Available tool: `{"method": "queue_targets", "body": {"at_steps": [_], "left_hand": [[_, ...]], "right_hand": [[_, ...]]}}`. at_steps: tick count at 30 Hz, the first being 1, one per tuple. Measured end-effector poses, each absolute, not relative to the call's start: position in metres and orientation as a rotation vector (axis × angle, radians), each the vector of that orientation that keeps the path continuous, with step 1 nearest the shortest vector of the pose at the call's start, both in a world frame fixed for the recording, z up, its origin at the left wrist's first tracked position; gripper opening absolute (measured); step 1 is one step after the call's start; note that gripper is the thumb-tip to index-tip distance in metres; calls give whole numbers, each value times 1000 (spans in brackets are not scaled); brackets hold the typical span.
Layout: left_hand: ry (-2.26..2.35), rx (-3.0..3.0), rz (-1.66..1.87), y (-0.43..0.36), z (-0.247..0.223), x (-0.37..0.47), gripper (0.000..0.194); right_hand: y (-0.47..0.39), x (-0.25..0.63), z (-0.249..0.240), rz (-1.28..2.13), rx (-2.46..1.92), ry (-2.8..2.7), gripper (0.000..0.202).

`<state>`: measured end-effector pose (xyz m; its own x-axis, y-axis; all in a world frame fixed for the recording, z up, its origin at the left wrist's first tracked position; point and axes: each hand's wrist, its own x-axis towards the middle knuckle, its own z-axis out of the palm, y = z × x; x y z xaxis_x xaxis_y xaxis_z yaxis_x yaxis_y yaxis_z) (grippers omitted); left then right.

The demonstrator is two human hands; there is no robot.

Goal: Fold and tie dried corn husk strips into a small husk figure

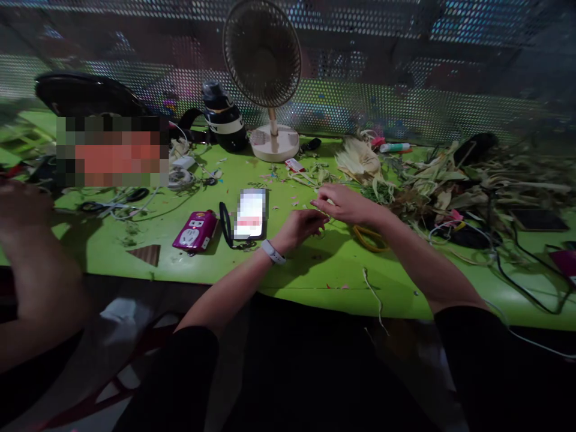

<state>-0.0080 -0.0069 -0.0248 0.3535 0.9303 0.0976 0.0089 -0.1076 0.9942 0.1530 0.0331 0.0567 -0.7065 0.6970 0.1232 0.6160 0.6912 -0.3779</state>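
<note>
Over the green table [193, 270], my left hand [300, 228], with a pale band at the wrist, has its fingers curled together. My right hand [338, 203] bends down beside it, fingertips close to those of the left and also drawn together. What is pinched between them is too small and dark to make out. Just below the right forearm lies a yellow ring-shaped band [371, 240]. A lit phone [250, 214] with a black wrist strap [226, 225] is left of my hands.
A purple power socket [195, 232] stands left of the phone. At the back are a round fan [263, 54] and a dark bottle [225, 126]. Dried husks [360, 157] and a plant heap [450, 180] fill the right. Another person's arm [38, 270] reaches in at left.
</note>
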Motion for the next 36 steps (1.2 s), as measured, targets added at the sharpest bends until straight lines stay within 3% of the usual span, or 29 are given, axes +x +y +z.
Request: {"method": "queue_targets", "body": {"at_steps": [11,15,20,26,31,33,36], "left_hand": [[853,1276,797,-10,-24,-4,25],[796,1058,769,-9,-23,-6,28],[771,833,857,-8,-21,-6,22],[725,707,969,-8,-14,-2,15],[710,621,943,-10,-10,0,12],[700,588,938,-10,-10,-1,11],[696,567,945,-8,-11,-3,9]], "right_hand": [[75,99,93,1277,-920,-2175,56],[106,98,83,1217,-1004,-2101,58],[75,139,63,652,-1115,-1936,37],[-12,185,20,1192,-1298,-1703,16],[-12,170,-16,1488,-1065,-1549,56],[-1,163,-22,1548,-990,-1519,57],[9,161,-25,1568,-982,-1530,41]]}}
